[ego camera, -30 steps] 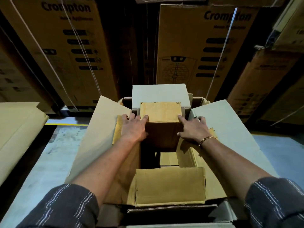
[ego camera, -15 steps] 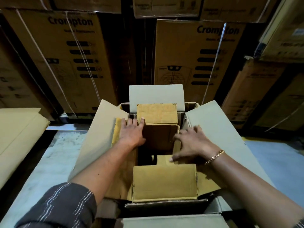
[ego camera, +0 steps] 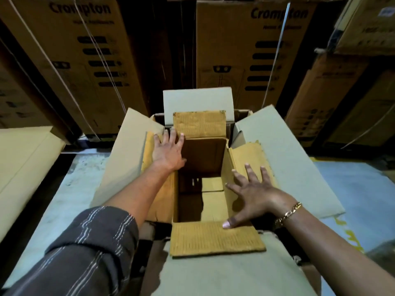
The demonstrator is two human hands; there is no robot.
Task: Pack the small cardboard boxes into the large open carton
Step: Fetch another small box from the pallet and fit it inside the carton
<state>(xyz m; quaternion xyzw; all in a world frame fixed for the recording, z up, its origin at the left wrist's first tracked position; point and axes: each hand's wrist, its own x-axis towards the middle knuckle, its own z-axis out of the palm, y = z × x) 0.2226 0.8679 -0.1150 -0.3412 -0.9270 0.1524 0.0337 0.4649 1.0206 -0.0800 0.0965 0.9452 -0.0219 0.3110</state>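
Note:
The large open carton (ego camera: 299, 167) stands in front of me with its pale flaps spread outward. Inside it sits a small brown cardboard box (ego camera: 203, 154), open, with its four flaps folded out and a dark inside showing its bottom flaps. My left hand (ego camera: 168, 150) lies flat, palm down, on the box's left flap near the far left corner. My right hand (ego camera: 254, 193) is spread wide over the right flap, with its thumb tip touching the near flap (ego camera: 213, 240). Neither hand holds anything.
Tall printed cartons (ego camera: 245, 50) bound with white straps stand stacked close behind the carton and to both sides. Flat cardboard sheets (ego camera: 23, 159) lie at the left. A pale floor (ego camera: 70, 189) shows on both sides of the carton.
My right hand has let go of the box's far right corner and drawn back toward me along the right flap, fingers now spread. My left hand stays at the far left corner.

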